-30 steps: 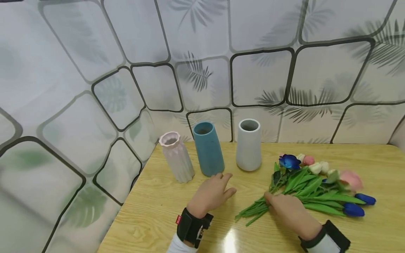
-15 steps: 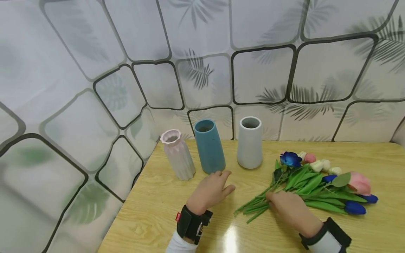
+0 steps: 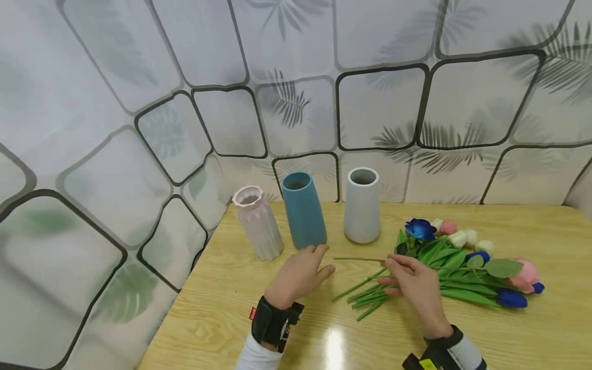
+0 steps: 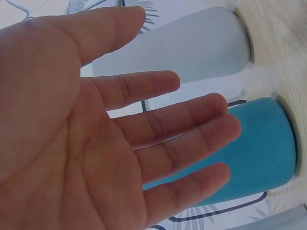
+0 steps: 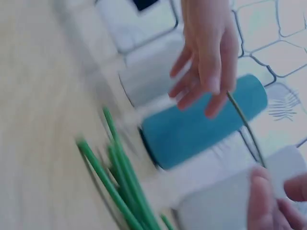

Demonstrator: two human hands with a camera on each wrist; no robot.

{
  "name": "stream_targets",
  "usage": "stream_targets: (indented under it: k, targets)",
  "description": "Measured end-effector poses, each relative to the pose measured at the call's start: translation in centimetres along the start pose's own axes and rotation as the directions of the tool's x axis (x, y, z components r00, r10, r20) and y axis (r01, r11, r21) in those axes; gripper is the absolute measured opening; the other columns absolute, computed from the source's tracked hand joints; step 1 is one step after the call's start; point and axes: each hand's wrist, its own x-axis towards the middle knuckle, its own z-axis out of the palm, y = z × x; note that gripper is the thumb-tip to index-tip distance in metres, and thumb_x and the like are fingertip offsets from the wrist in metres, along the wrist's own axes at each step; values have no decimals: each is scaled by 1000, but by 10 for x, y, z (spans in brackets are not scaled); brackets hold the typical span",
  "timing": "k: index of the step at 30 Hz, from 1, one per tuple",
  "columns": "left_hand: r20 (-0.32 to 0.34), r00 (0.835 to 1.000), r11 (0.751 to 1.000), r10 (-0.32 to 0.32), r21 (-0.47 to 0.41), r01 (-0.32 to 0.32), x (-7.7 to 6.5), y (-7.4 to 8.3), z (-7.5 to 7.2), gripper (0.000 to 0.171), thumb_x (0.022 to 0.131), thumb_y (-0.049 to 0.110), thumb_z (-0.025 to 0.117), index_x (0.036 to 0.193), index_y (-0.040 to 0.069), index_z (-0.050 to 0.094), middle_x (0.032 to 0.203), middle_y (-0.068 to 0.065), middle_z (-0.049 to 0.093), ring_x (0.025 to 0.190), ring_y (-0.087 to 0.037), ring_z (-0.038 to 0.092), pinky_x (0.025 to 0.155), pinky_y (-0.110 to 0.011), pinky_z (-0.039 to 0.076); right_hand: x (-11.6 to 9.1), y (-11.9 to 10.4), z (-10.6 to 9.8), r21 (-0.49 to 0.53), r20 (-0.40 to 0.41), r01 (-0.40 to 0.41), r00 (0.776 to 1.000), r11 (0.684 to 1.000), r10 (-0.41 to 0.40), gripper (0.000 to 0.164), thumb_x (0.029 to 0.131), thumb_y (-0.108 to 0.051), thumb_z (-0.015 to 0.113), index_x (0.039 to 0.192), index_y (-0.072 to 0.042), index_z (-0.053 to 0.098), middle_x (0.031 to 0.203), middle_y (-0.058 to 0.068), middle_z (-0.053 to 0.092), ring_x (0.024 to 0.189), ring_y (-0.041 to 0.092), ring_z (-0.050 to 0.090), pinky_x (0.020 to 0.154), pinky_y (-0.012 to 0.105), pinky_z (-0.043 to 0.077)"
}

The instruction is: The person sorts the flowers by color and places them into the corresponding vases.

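Observation:
My right hand pinches a thin brownish flower stem between thumb and fingers. Its free end points left, just short of my left hand. Beyond the right hand the stem seems to lead to a large pink flower. In the left wrist view the left hand holds nothing, its fingers extended in front of the blue vase. Under the right hand lies a bunch of green stems, with blue, white and pink blooms at the right. The right wrist view is blurred.
At the back of the wooden table stand three upright vases: a pale pink fluted vase, the blue vase and a white vase. A patterned cloth hangs behind and at the left.
My right hand has risen a little from the bunch and now pinches one stem apart from the others. The pink flower has shifted slightly. My left hand has hardly moved.

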Motion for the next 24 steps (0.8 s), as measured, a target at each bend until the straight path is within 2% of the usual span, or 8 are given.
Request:
stream_targets:
  k: [3,7,9,11,15,18,21,24]
  targets:
    - [12,1000,1000,-18,-25,18,1,-2,0,58,111,38,57,159,7,46,152,-22,59,133,-37,64,104,-49,56,-2,6,9,137,-74,-26,997,990,36,36,109,-22,63,138,0,60,92,-15,79,75,5,77,71,28,65]
    - [23,999,997,-42,-59,44,1,-5,0,58,111,37,58,159,7,46,153,-22,57,133,-38,63,105,-50,56,-6,13,23,313,-162,-9,985,950,62,9,106,-11,65,108,-6,58,79,-16,75,66,5,74,66,27,64]
    - [24,999,997,-49,-61,50,1,-6,0,57,111,37,57,159,7,46,153,-23,57,133,-38,64,105,-50,56,-10,13,31,369,-198,9,978,929,69,24,105,-8,65,92,-9,45,77,-14,74,63,5,73,65,28,64]
    - [30,998,996,-55,-63,57,1,-7,-1,57,111,36,58,159,6,46,152,-24,57,132,-38,63,105,-51,56,-15,14,38,404,-214,13,974,915,80,42,105,-7,64,85,-11,28,78,-13,75,63,5,74,65,29,65]
    - [42,997,994,-72,-74,75,0,-10,-1,57,111,35,57,158,5,46,153,-25,55,135,-39,61,107,-51,54,-23,13,43,481,-153,-42,979,876,131,47,109,-11,59,87,-15,17,82,-13,74,69,3,74,71,27,65]
    - [54,994,991,-94,-93,99,-1,-12,-3,57,112,34,57,158,4,46,154,-25,54,138,-41,59,109,-52,53,-24,12,40,575,-56,-119,981,809,184,39,112,-15,52,95,-17,16,86,-12,72,72,1,72,76,22,63]
    - [61,991,988,-115,-98,121,-3,-15,-5,56,111,34,58,156,2,47,151,-26,57,132,-41,63,105,-52,55,-22,11,37,650,-4,-154,978,744,206,31,114,-19,46,105,-18,17,86,-9,71,71,2,72,74,19,62]
    - [63,988,984,-141,-104,146,-6,-19,-4,55,111,32,60,153,0,48,148,-28,58,128,-41,65,101,-52,57,-20,11,34,680,-2,-148,979,718,204,21,115,-21,44,114,-17,23,85,-8,71,68,4,71,70,20,62]
